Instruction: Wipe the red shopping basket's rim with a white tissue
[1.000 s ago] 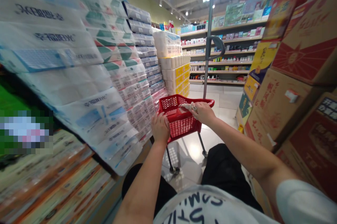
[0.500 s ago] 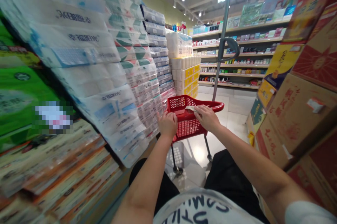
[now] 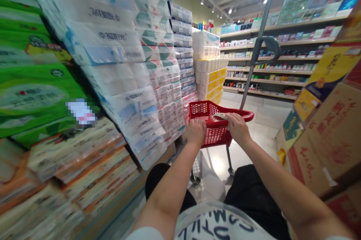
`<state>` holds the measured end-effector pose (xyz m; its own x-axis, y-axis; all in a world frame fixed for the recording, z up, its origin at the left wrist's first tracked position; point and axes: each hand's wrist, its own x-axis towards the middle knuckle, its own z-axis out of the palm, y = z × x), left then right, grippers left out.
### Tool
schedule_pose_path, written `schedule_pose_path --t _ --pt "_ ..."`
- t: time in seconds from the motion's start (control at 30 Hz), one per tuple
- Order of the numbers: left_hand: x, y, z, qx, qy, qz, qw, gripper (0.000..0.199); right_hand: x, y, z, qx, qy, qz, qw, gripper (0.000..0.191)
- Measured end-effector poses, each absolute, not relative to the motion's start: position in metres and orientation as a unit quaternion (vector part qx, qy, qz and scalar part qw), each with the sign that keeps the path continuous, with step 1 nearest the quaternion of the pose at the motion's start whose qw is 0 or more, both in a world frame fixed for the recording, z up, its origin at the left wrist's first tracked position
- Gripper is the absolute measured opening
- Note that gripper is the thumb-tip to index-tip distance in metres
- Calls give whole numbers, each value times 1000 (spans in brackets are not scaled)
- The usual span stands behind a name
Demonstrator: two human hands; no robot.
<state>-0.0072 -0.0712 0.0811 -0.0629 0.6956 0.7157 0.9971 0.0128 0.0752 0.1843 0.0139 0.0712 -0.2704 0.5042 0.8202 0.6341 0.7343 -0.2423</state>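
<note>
A red plastic shopping basket [image 3: 216,136] on a wheeled frame stands in front of me, with a tall grey pole [image 3: 255,71] rising from its far side. My left hand [image 3: 196,132] grips the near rim of the basket. My right hand [image 3: 238,128] grips the right rim. A crumpled pale packet [image 3: 219,116] lies at the rim by my right fingers. The basket's inside is mostly hidden by its walls and my hands.
Tall stacks of wrapped toilet paper [image 3: 126,63] and green packs [image 3: 34,93] line the left. Printed cardboard boxes [image 3: 329,138] stand on the right. Product shelves [image 3: 270,59] fill the far side beyond a tiled floor [image 3: 242,150].
The basket and my hands have shifted right in the view. More green packs show on the left, and the cardboard boxes have slid toward the right edge.
</note>
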Motion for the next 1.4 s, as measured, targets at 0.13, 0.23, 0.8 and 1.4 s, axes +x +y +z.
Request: schedule_pose_path --t 0.13,0.23,0.8,1.4 --pt "-7 -72 81 -634 -667 -300 250 30 191 16 68 -336 -808 -64 479 36" --pt "-7 -72 81 -632 -667 -304 252 30 201 27 67 -344 -796 -46 497 34" --pt "-9 -62 76 -629 -658 -311 273 34 151 -10 86 -332 -839 -9 432 38" --pt "-23 -67 72 -666 -627 -307 263 46 111 -14 113 -325 -822 181 431 39"
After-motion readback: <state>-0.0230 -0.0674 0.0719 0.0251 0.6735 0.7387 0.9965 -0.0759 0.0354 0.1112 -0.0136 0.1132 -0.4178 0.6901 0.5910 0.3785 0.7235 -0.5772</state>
